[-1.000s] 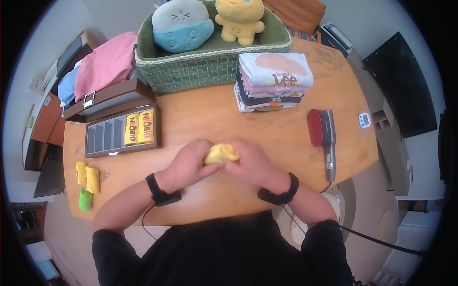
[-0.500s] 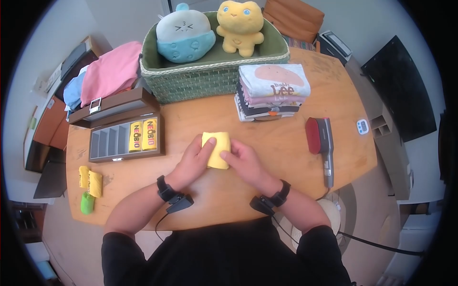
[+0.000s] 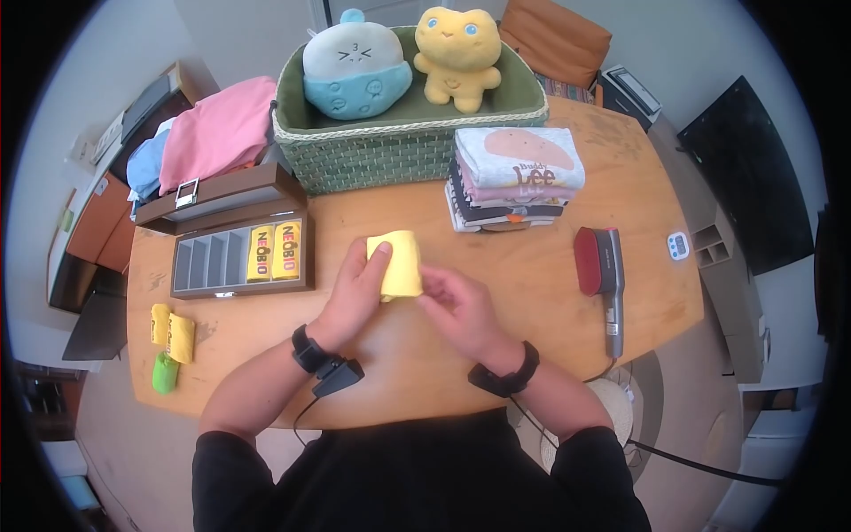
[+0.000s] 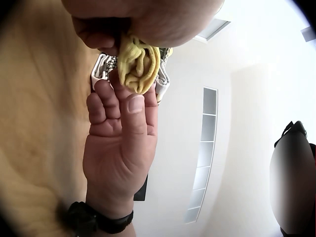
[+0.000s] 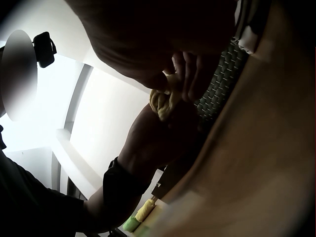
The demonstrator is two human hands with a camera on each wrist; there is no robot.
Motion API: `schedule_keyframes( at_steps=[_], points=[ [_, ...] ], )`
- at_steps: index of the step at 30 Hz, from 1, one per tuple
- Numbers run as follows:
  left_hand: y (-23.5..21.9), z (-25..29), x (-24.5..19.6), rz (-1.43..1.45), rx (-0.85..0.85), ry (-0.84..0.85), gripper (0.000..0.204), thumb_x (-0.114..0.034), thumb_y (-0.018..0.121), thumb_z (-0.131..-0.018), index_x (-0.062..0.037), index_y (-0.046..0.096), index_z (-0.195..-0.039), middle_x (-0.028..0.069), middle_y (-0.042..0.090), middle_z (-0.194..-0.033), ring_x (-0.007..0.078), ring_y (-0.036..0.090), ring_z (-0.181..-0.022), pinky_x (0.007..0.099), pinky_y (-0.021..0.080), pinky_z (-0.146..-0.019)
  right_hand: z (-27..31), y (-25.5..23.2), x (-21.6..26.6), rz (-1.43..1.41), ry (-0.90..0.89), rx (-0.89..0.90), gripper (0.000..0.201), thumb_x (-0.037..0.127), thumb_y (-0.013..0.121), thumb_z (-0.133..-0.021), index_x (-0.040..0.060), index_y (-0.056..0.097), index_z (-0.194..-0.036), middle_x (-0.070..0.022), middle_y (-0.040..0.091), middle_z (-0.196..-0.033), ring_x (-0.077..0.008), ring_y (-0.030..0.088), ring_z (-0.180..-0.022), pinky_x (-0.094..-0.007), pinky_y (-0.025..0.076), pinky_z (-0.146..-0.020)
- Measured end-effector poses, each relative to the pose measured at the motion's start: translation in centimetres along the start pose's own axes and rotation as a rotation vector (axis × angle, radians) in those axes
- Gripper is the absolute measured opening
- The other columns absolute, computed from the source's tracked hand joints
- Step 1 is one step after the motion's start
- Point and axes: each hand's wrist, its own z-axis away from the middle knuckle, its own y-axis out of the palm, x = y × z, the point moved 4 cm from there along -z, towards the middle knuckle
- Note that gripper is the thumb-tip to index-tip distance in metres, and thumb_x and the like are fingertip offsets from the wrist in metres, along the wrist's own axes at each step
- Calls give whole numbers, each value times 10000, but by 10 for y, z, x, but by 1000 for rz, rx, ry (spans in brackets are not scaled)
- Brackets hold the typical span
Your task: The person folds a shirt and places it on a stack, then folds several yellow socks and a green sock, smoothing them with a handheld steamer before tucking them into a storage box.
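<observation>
A yellow cloth roll (image 3: 396, 263), folded into a compact bundle, is held up over the middle of the table. My left hand (image 3: 353, 291) grips its left side, thumb lying across the front. At the opposite edge, my right hand (image 3: 461, 306) has curled fingers and thumb at the cloth. The left wrist view shows the roll's coiled end (image 4: 140, 69) and its layers, with the right thumb just below. Left of the hands, a brown compartment box (image 3: 239, 253) stands with its lid up; two yellow rolls (image 3: 273, 252) marked NEOBIO fill its right-hand slots.
Two yellow rolls (image 3: 180, 339) and a green roll (image 3: 165, 372) lie at the table's left edge. Behind are a green basket (image 3: 381, 160) with plush toys, folded shirts (image 3: 516, 177) and a pink garment (image 3: 222, 129). A red-grey brush-like appliance (image 3: 603, 266) and small timer (image 3: 678, 246) lie right.
The hands first bunched the yellow cloth, then turned its flat face up. Now it sits slightly higher, and my right hand has shifted from its front to its right edge.
</observation>
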Motion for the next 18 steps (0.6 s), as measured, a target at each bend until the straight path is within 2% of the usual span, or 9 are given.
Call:
schedule_keyframes(
  at_steps=[2,3,5,11,15,18],
  points=[
    [2,1,2,12,19,-1,344,-318,527,-1158,3,520,-1281,71,674,-1089,93,638,-910,269,546,-765,0,-1,1,103,-1,-8,354,25,742,-949,-1,656,-1291,-146,744,-1041,-231,768,-903,-335,626,-820],
    [4,3,2,12,19,-1,344,-318,527,-1158,3,520,-1281,71,674,-1089,93,638,-910,269,546,-765,0,-1,3,102,-1,-9,354,25,742,-949,-1,656,-1291,-146,744,-1041,-231,768,-903,-335,626,-820],
    [8,8,-1,-55,-38,-5,325,-300,534,-1156,-1,511,-1281,67,665,-1076,92,630,-915,263,540,-774,1,1,12,301,-53,-41,279,13,756,-930,-28,685,-1197,-135,773,-982,-199,774,-837,-317,630,-770],
    [17,18,2,-89,-43,27,321,-285,546,-1152,-9,481,-1302,58,643,-1088,91,617,-944,259,535,-806,3,1,9,435,-60,-168,170,39,774,-887,-1,694,-1031,-146,758,-860,-228,764,-732,-335,609,-667],
    [22,28,1,24,-20,44,331,-258,578,-1139,-22,455,-1336,66,637,-1154,90,612,-986,275,542,-833,4,-5,4,456,-72,-259,137,49,773,-889,8,689,-989,-133,757,-829,-211,756,-712,-334,595,-640],
    [15,31,0,46,61,-22,360,-225,618,-1118,-33,434,-1360,76,632,-1225,95,621,-1055,282,551,-880,4,-15,-1,390,-43,-290,171,88,765,-927,14,672,-1050,-113,732,-829,-229,738,-708,-360,580,-648]
  ],
)
